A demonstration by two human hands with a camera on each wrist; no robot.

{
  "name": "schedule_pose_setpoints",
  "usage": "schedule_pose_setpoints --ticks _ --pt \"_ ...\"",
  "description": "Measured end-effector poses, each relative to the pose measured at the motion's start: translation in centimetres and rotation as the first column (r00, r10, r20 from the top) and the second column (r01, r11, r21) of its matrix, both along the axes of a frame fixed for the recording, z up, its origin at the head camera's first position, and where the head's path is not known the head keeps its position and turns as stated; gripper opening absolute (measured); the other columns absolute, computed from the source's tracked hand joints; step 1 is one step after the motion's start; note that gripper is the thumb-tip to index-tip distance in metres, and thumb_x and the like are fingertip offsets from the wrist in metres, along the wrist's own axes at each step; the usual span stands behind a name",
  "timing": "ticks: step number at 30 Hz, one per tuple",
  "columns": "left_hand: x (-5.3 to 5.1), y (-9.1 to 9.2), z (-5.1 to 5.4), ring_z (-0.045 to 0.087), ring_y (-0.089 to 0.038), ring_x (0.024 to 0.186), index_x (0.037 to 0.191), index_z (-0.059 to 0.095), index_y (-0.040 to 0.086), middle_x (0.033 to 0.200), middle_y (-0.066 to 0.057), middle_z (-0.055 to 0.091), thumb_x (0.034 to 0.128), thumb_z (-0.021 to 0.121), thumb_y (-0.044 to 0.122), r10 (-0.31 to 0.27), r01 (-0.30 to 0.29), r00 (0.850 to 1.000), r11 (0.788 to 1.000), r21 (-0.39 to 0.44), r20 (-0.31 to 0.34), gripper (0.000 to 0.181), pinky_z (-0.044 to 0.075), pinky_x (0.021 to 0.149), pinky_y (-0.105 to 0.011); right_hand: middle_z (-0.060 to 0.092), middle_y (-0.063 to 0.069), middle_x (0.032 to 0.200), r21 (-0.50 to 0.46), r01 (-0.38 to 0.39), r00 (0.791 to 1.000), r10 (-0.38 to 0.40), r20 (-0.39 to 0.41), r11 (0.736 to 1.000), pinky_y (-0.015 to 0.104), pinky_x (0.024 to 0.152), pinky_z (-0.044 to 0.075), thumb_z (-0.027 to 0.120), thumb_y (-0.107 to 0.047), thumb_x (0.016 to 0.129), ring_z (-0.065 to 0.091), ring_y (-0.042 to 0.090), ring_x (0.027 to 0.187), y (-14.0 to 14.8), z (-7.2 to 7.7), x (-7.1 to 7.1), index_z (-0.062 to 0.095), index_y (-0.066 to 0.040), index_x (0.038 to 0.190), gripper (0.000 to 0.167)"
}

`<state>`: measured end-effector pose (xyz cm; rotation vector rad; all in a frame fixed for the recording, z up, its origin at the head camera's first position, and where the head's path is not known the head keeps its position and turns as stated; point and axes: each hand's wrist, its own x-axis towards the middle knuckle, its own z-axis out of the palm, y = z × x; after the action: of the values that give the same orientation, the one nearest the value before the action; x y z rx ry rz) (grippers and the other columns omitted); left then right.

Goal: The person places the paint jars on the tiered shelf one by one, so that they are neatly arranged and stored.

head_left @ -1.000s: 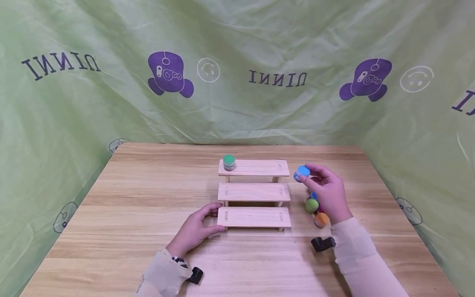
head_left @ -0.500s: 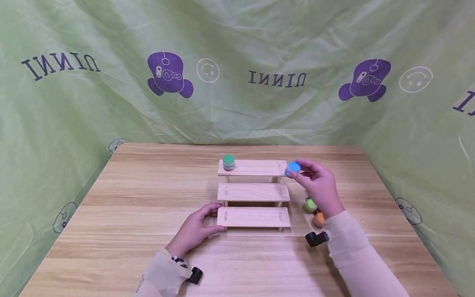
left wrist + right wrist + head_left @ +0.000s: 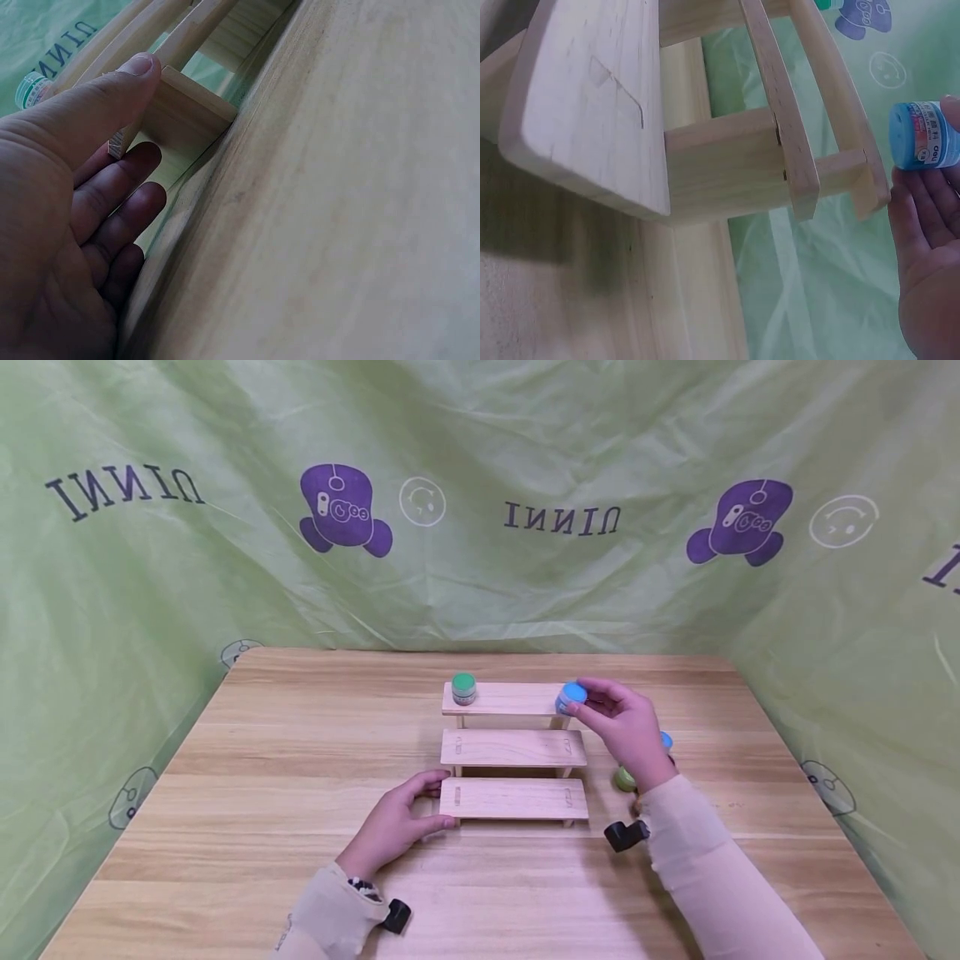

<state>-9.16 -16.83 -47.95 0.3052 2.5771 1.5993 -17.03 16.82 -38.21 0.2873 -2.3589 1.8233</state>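
A three-step wooden display stand (image 3: 513,749) sits mid-table in the head view. My left hand (image 3: 395,820) grips the left end of its lowest step, thumb in front and fingers behind; the left wrist view shows the thumb (image 3: 112,101) against the wood. My right hand (image 3: 626,727) pinches a small blue-lidded jar (image 3: 572,697) at the right end of the top step. Also visible in the right wrist view, the blue jar (image 3: 924,135) has a printed label. Whether it touches the step, I cannot tell. A green-lidded jar (image 3: 463,688) stands on the top step's left end.
Right of the stand lie more small jars, partly hidden by my right arm: a light green one (image 3: 624,779) and a blue one (image 3: 666,741). The wooden table (image 3: 300,735) is backed by a green printed cloth (image 3: 480,585).
My right hand has carried the blue jar leftward, from beside the stand to the right end of the top step. The left hand has stayed in place.
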Motion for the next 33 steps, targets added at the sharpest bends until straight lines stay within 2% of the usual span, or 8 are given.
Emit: schedule_pose_setpoints --ticks 5,14,25,33 --pt "0.0 0.0 0.0 0.06 -0.019 0.117 0.133 0.063 0.021 0.114 0.009 0.068 0.073 0.091 0.03 0.003 -0.003 1.0 1.0 -0.002 -0.007 0.066 0.037 0.109 -0.05 0.067 0.014 0.122 0.031 -0.011 1.0 0.011 0.013 0.999 0.019 0.088 0.053 0.081 -0.024 0.087 0.068 0.009 0.103 -0.5 0.3 -0.2 0.064 -0.001 0.129 0.051" --pt "0.1 -0.1 -0.1 0.06 -0.019 0.116 0.133 0.063 0.022 0.114 0.009 0.068 0.0733 0.09 0.03 0.004 -0.004 1.0 1.0 -0.011 -0.007 0.066 0.037 0.109 -0.05 0.066 0.016 0.123 0.028 -0.053 0.997 0.051 0.062 0.998 0.02 0.089 0.053 0.08 -0.02 0.088 0.067 0.013 0.104 -1.3 0.8 -0.4 0.063 -0.001 0.13 0.05" --pt "0.0 0.0 -0.2 0.061 -0.02 0.114 0.133 0.063 0.02 0.115 0.006 0.068 0.075 0.089 0.031 -0.011 0.01 0.999 1.0 -0.019 -0.047 0.065 0.04 0.106 -0.051 0.066 0.015 0.124 0.091 -0.068 0.996 0.063 0.059 0.994 0.019 0.09 0.052 0.08 -0.019 0.088 0.065 0.025 0.113 -2.1 0.9 -0.7 0.065 -0.002 0.129 0.047" --pt "-0.1 -0.1 0.0 0.061 -0.017 0.113 0.133 0.063 0.022 0.113 0.008 0.068 0.0732 0.091 0.03 -0.004 0.004 1.0 1.0 -0.013 -0.005 0.066 0.039 0.107 -0.048 0.067 0.014 0.124 0.122 -0.087 0.995 0.081 0.054 0.989 0.021 0.088 0.053 0.08 -0.014 0.087 0.066 0.026 0.112 -2.8 1.1 -1.0 0.066 -0.002 0.128 0.045"
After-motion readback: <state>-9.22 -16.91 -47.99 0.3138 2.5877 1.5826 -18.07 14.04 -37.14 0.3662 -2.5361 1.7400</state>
